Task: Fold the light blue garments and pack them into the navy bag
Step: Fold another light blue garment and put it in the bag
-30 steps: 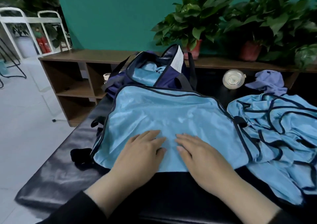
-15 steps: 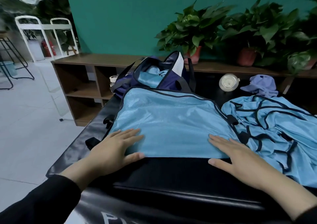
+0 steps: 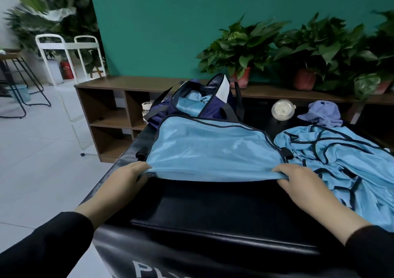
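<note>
The black padded bench [image 3: 213, 209] carries the work. A light blue garment [image 3: 213, 150] is spread flat across it, apparently so that a clean fold can be made. The navy bag [image 3: 215, 105] stands open just behind, blue fabric already inside, placed within easy reach. A pile of unfolded garments [image 3: 341, 160] lies at the right. The near hem is pinched at its two corners: left hand [image 3: 125, 177] and right hand [image 3: 298, 182], each grip closed on the cloth.

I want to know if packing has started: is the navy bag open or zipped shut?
Open. The navy bag gapes at the top, and light blue fabric shows inside it.
</note>
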